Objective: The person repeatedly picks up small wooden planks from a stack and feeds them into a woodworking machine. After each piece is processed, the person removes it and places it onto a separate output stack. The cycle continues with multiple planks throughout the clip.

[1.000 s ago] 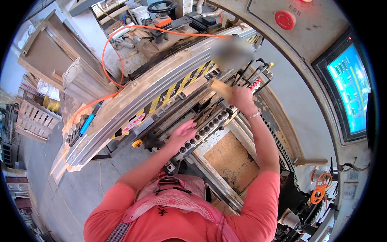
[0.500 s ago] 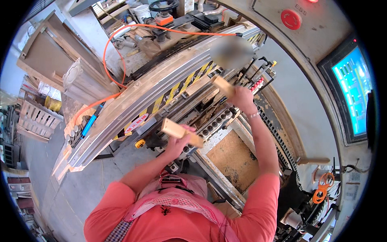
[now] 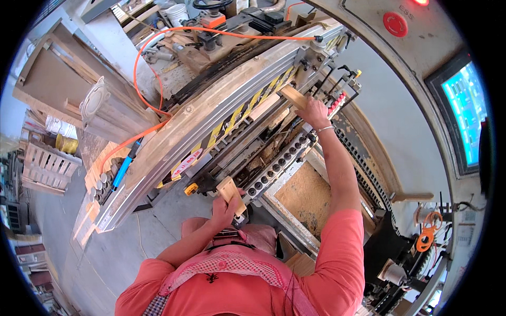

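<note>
Wood (image 3: 227, 188) in a short block is sitting in the grasp of the left hand (image 3: 225, 212), just beside a row of black cups (image 3: 275, 167). Farther out, the right hand (image 3: 314, 112) is grasping a second block (image 3: 292, 96) near striped tape (image 3: 253, 102). Beyond, an orange hose (image 3: 237, 36) is running across.

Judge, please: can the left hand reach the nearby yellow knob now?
Probably yes: nothing visible lies between the left hand and the yellow knob, though that hand holds a wooden block.
</note>
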`<state>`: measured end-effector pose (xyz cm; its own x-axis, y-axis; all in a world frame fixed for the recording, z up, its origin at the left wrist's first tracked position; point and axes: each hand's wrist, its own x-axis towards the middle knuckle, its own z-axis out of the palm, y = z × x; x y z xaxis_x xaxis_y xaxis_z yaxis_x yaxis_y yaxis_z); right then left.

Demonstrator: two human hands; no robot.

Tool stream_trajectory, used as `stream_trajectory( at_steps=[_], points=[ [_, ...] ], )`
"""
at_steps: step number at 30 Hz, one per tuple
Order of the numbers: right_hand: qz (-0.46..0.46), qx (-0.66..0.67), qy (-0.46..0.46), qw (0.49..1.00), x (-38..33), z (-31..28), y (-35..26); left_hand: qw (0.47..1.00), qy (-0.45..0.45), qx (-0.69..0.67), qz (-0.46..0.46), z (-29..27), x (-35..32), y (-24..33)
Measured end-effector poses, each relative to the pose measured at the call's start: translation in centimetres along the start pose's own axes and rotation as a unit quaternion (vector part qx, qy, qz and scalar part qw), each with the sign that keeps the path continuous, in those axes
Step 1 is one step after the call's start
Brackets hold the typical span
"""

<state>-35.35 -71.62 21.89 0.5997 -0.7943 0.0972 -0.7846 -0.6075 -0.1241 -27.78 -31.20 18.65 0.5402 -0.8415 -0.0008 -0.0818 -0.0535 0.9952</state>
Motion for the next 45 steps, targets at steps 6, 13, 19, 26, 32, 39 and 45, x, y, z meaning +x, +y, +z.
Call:
stream_trajectory(
  at_steps=[6, 13, 19, 26, 32, 39, 45],
  points=[
    [0.034, -0.022, -0.017, 0.999, 0.2, 0.5, 0.4, 0.999, -0.01, -0.043, -0.02, 0.4, 0.1, 0.3],
    [0.056, -0.024, -0.027, 0.998, 0.2, 0.2, -0.2, 0.999, -0.036, -0.036, -0.015, 0.2, 0.2, 0.4],
    [0.042, -0.016, -0.038, 0.998, 1.0, -0.2, -1.5, 0.994, -0.015, -0.085, -0.067, 0.6, 0.2, 0.7],
    [0.026, 0.013, -0.023, 0.999, 1.1, 0.2, -1.2, 0.998, -0.024, -0.033, -0.057, 0.1, 0.2, 0.3],
    [-0.009, 0.001, -0.033, 0.999, 1.4, -0.4, -0.4, 0.998, -0.016, -0.031, -0.054, 0.2, 0.4, 0.5],
    [-0.019, -0.025, -0.064, 0.997, 1.7, -0.4, -0.8, 0.997, -0.03, -0.027, -0.064, 0.1, 0.2, 0.7],
    [-0.036, -0.033, -0.075, 0.996, 1.3, -0.7, -1.1, 0.996, -0.048, -0.025, -0.074, -0.2, 0.3, 1.7]
  ],
)
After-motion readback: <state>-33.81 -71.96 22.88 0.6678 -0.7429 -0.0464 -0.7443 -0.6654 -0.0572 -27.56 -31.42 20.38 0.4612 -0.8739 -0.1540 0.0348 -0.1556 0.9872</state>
